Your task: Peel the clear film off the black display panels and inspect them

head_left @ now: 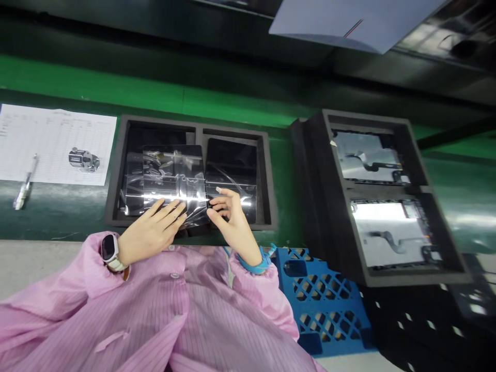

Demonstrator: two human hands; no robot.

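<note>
A black glass panel under clear film (173,173) lies over the left compartment of a dark foam tray (273,206). My left hand (153,232) rests on its near edge, palm down with the fingers stretched out. At the panel's near right corner is my right hand (232,219), its thumb and fingers bent toward the corner; whether they pinch the film or the edge is hidden. More dark panels show beneath the film-covered one. Another black panel (232,157) lies in the right compartment.
On the right, stacked foam trays (318,191) hold silver metal-backed parts (391,232). A blue plastic crate (325,305) stands below them. Left of the tray lie a printed sheet (50,139), a pen (26,183) and a small metal device (84,160). A white board (349,23) hangs above.
</note>
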